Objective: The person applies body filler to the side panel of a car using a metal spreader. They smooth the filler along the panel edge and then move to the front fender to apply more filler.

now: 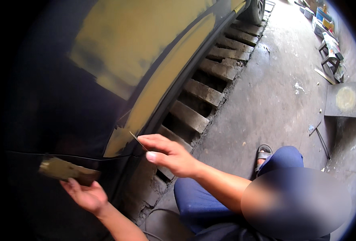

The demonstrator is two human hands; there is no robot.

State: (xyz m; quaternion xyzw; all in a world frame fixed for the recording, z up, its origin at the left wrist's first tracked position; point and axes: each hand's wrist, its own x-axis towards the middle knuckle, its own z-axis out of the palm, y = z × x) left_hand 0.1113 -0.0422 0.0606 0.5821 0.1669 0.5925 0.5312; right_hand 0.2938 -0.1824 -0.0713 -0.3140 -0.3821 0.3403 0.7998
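My right hand (pixel 174 156) pinches a thin flat putty spreader (pixel 138 140) between thumb and fingers. Its edge is at the lower end of a tan strip of filler (pixel 162 86) along the bottom of a dark car body (pixel 45 116); I cannot tell whether it touches. Lower left, my left hand (pixel 89 197) grips a flat plate (pixel 89 174) from below. Tan putty (pixel 57 167) covers much of the plate, which is slightly blurred. A larger filler patch (pixel 121 36) spreads over the panel above, with uneven edges.
Concrete slats (pixel 202 93) with dark gaps run beside the car toward a wheel (pixel 257 10). On the grey floor at right are a dark stool (pixel 331 50), a square board (pixel 338 106) with a pale round patch, and a thin metal stand (pixel 322 140). A cable (pixel 148 219) lies near my knee.
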